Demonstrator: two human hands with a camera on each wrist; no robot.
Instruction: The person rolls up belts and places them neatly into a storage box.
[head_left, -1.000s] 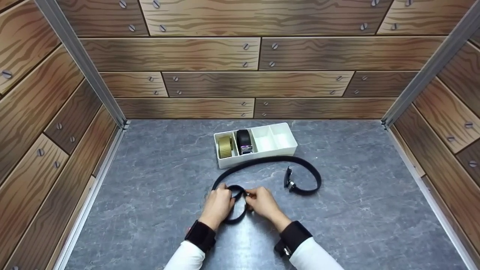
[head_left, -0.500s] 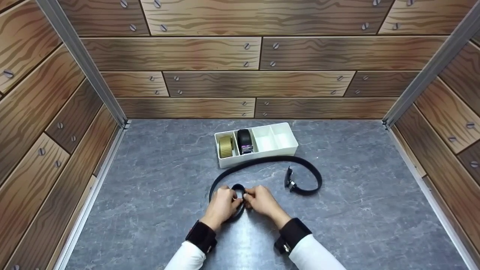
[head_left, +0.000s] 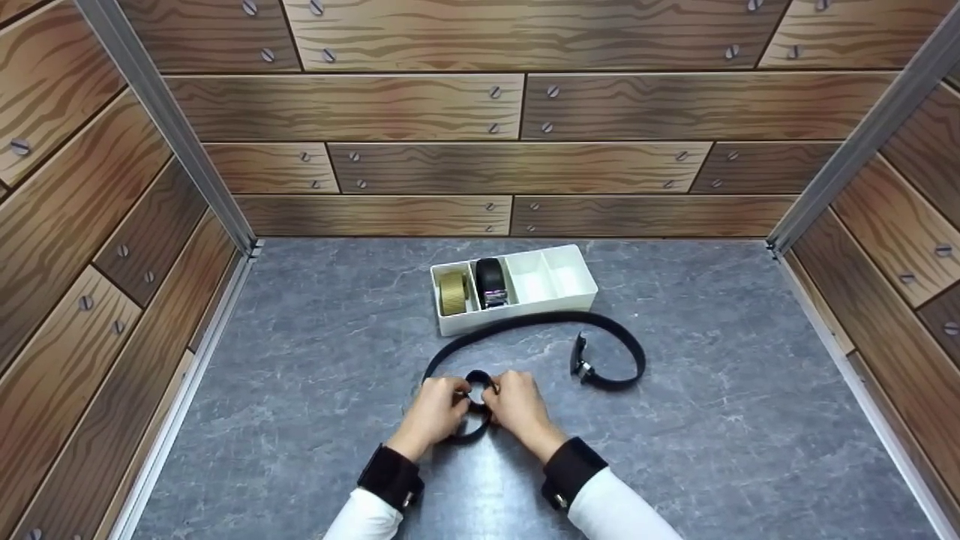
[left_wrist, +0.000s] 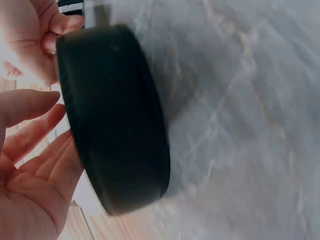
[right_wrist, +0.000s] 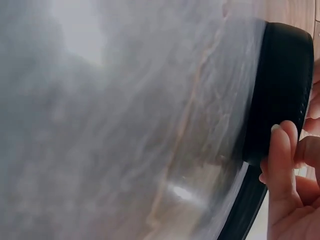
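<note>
A black leather belt (head_left: 551, 318) lies in a wide curve on the grey surface, its metal-and-black buckle (head_left: 581, 365) at the right end. The other end is bent into small loops between the two hands. My left hand (head_left: 433, 411) pinches the left side of these loops; in the left wrist view its fingers (left_wrist: 57, 167) bend at the edge of the broad belt band (left_wrist: 115, 125). From the right, my right hand (head_left: 519, 405) pinches the small upper loop. The right wrist view has its fingers (right_wrist: 282, 155) on the lower part of the band (right_wrist: 282, 80).
Behind the belt stands a white divided tray (head_left: 521, 313). A rolled yellowish woven belt (head_left: 452, 292) and a rolled black belt (head_left: 491, 282) with a shiny buckle occupy its two left compartments. Wood-patterned walls (head_left: 420, 169) enclose the back and sides.
The loops between the hands shifted shape: narrowed half a second ago, now a small round upper loop over a lower one. Both wrists swung slightly left; the buckle end and tray stayed put.
</note>
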